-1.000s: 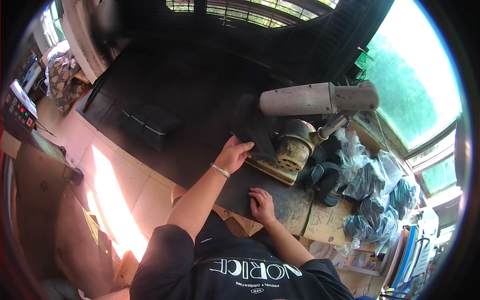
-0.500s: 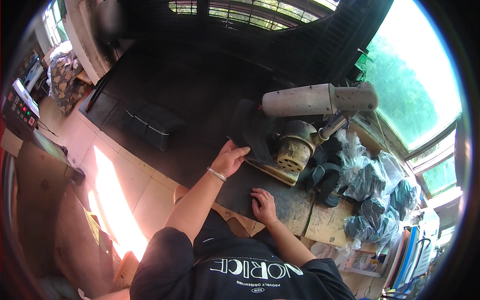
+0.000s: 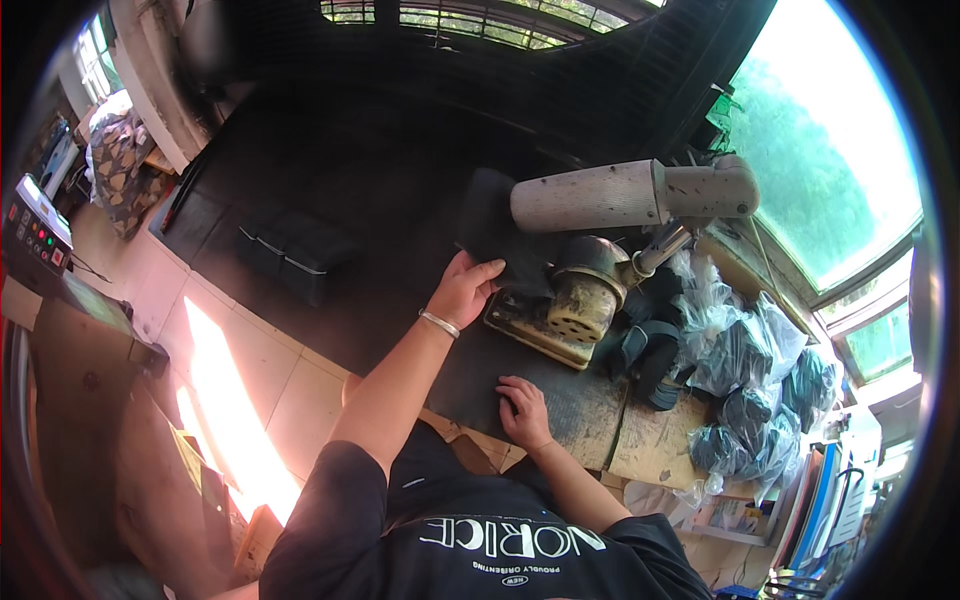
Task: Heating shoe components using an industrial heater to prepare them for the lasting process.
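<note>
My left hand (image 3: 468,290) is stretched out over the dark bench (image 3: 400,330), its thumb and fingers closed on a thin black sheet piece (image 3: 522,268). The piece extends up and right beside a grimy machine with a round vented head (image 3: 582,312), beige base plate (image 3: 540,338) and long grey cylinder (image 3: 590,197). Its far outline blends into the dark surroundings. My right hand (image 3: 525,412) rests on the bench's near side, just below the base plate, fingers loosely bent and apart, holding nothing.
Left on the bench lies a black bundle with a pale cord (image 3: 285,252). To the right of the machine are black rolled strips (image 3: 655,365) and several clear plastic bags (image 3: 745,350) of dark pieces. A control panel with lit buttons (image 3: 40,235) stands far left.
My left hand has shifted slightly up with the black piece, uncovering more of the base plate. My right hand stays in place. The whole view has shifted a little.
</note>
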Demonstrator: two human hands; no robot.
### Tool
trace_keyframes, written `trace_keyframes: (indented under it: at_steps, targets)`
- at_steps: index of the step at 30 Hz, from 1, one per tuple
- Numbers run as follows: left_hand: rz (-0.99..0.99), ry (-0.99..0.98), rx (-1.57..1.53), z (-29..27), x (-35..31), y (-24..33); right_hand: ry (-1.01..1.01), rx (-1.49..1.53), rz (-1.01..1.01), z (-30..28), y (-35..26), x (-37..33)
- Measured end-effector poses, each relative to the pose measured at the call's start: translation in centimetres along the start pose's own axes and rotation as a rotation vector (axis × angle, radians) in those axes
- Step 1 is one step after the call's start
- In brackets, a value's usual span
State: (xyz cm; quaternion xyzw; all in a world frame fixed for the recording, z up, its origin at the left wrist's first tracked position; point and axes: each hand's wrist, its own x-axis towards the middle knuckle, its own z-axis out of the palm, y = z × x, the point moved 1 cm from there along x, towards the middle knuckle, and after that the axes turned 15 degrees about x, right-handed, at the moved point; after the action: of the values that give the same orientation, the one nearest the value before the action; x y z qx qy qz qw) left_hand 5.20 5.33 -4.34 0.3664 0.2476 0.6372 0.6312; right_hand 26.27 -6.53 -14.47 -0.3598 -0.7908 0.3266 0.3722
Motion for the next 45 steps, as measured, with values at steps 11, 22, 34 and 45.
trace_keyframes:
  at_steps: [11, 22, 34, 45]
  targets:
    - [0.036, 0.010, -0.015, 1.1, 2.9, 0.7, 0.006, 0.007, 0.004, 0.0, 0.0, -0.1]
    - [0.004, -0.009, -0.001, 0.1, 0.3, -0.3, 0.016, 0.000, -0.002, 0.0, 0.0, 0.0]
    - [-0.006, 0.020, -0.069, 0.1, -3.3, -0.2, 0.011, -0.020, -0.017, 0.1, -0.3, -0.2]
    - [0.085, 0.023, -0.117, 1.8, -5.1, -1.4, 0.382, 1.019, 0.273, 0.7, -7.9, 8.1]
